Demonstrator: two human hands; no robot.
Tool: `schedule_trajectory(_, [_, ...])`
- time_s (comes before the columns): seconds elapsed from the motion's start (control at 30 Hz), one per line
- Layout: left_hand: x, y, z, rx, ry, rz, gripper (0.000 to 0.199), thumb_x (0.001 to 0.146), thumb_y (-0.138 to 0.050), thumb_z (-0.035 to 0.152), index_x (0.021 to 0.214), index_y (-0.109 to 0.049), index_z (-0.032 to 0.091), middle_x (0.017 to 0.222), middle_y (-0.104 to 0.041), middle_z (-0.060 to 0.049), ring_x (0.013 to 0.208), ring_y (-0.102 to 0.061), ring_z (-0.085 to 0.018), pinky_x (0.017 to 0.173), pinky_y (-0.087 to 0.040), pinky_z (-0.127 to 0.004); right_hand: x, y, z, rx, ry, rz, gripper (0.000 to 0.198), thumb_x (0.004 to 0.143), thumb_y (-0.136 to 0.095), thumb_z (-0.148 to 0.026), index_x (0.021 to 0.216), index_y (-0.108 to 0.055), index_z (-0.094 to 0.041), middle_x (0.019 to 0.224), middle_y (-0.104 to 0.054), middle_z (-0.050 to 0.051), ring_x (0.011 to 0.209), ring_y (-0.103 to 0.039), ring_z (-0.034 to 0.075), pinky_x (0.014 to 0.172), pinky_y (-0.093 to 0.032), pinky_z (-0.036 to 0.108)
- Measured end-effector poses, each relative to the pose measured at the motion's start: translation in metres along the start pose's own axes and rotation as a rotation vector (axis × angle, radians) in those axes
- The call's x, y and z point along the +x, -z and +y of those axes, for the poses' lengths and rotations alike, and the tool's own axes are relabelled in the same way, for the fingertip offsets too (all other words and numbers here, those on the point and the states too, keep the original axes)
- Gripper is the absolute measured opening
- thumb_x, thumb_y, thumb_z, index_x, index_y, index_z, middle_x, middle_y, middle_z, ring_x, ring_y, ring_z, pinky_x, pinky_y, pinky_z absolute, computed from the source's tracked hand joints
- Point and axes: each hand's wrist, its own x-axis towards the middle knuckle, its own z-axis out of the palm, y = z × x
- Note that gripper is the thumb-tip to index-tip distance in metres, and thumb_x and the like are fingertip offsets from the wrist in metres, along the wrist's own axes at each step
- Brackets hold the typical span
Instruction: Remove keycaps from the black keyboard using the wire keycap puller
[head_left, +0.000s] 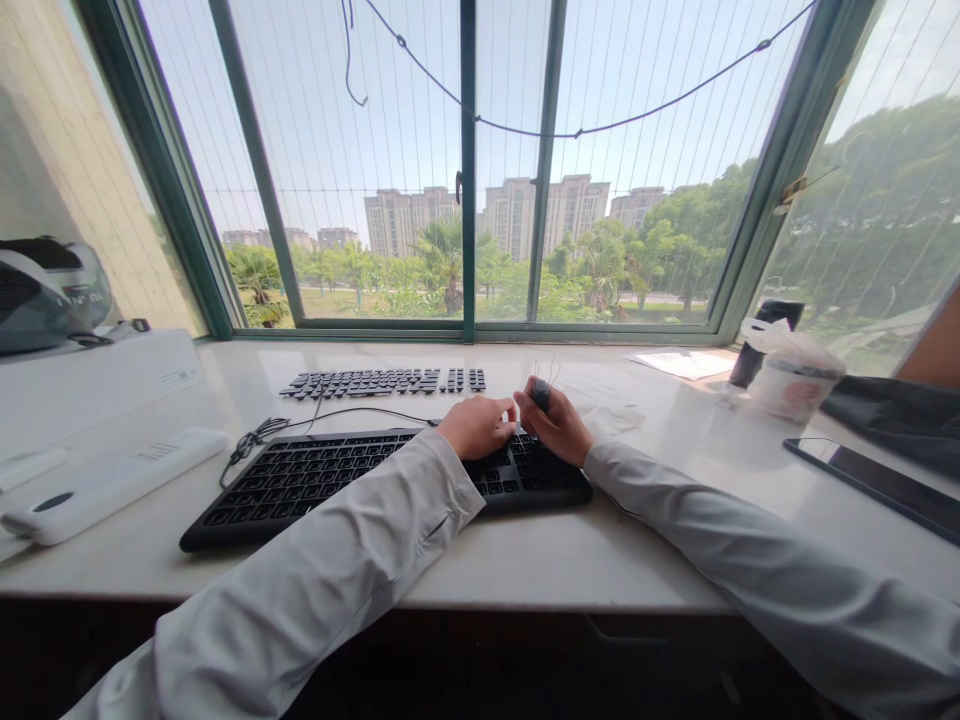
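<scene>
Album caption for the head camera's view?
Left hand near right hand, which grips a dark object above a black keyboard, loose keycaps laid behind.

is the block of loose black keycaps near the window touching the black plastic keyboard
Apart. The head view shows a strip of white tabletop between the loose black keycaps and the far edge of the black plastic keyboard.

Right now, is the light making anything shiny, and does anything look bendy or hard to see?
Head view: daylight glares off the white table; the window frame leans outward, probably from lens stretch; the thin wires by the right hand are hard to make out; below the table it's very dark.
</scene>
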Motion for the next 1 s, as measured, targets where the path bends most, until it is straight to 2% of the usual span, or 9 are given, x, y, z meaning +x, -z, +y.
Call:
schedule_trajectory(0.17, [0.001,-0.002,-0.002,0.0,-0.007,0.006,0.024,0.087,-0.049,0.038,0.099,-0.063,0.024,0.089,-0.071,-0.004,0.083,-0.066,-0.023,0.073,-0.048,-0.031,-0.005,0.0,-0.004,-0.105,0.051,0.021,0.034,0.092,-0.047,-0.047,0.07,-0.043,-0.022,0.053,-0.045,-0.004,0.051,-0.04,0.011,0.052,-0.035,0.025])
schedule_trajectory(0.37, [-0.001,0.001,0.001,-0.025,-0.002,-0.005,0.024,0.087,-0.049,0.038,0.1,-0.063,0.024,0.087,-0.071,-0.003,0.083,-0.066,-0.022,0.073,-0.047,-0.03,-0.003,0.001,0.0,-0.121,0.049,0.045,0.035,0.092,-0.047,-0.047,0.069,-0.044,-0.021,0.053,-0.046,-0.004,0.05,-0.04,0.01,0.053,-0.035,0.025])
schedule_trajectory(0.6, [-0.002,0.004,0.003,-0.044,0.011,-0.005,0.021,0.086,-0.05,0.038,0.096,-0.063,0.025,0.085,-0.071,-0.002,0.082,-0.065,-0.02,0.073,-0.047,-0.029,0.004,-0.001,0.009,0.2,-0.033,0.056,0.039,0.086,-0.053,-0.054,0.071,-0.037,-0.023,0.049,-0.039,-0.008,0.043,-0.035,0.008,0.045,-0.033,0.024])
schedule_trajectory(0.73, [-0.003,0.003,0.003,-0.045,0.012,-0.002,0.02,0.085,-0.05,0.037,0.095,-0.062,0.025,0.085,-0.071,-0.001,0.082,-0.065,-0.021,0.073,-0.047,-0.03,0.005,-0.002,0.008,0.285,-0.064,0.02,0.038,0.085,-0.055,-0.053,0.072,-0.036,-0.023,0.05,-0.036,-0.009,0.042,-0.034,0.008,0.044,-0.033,0.023])
schedule_trajectory(0.87, [-0.002,0.004,0.003,-0.044,0.012,-0.007,0.019,0.086,-0.05,0.036,0.096,-0.062,0.025,0.085,-0.071,0.0,0.082,-0.065,-0.02,0.074,-0.047,-0.03,0.005,-0.002,0.01,0.245,-0.048,0.006,0.037,0.087,-0.053,-0.053,0.073,-0.036,-0.023,0.05,-0.037,-0.009,0.043,-0.035,0.008,0.044,-0.033,0.023])
schedule_trajectory(1.0, [-0.002,0.004,0.003,-0.031,0.004,-0.008,0.02,0.086,-0.051,0.036,0.098,-0.062,0.025,0.085,-0.071,0.0,0.084,-0.066,-0.02,0.076,-0.048,-0.029,0.004,-0.001,0.009,0.099,-0.018,0.039,0.036,0.088,-0.05,-0.053,0.072,-0.038,-0.022,0.051,-0.041,-0.007,0.045,-0.037,0.008,0.047,-0.034,0.024])
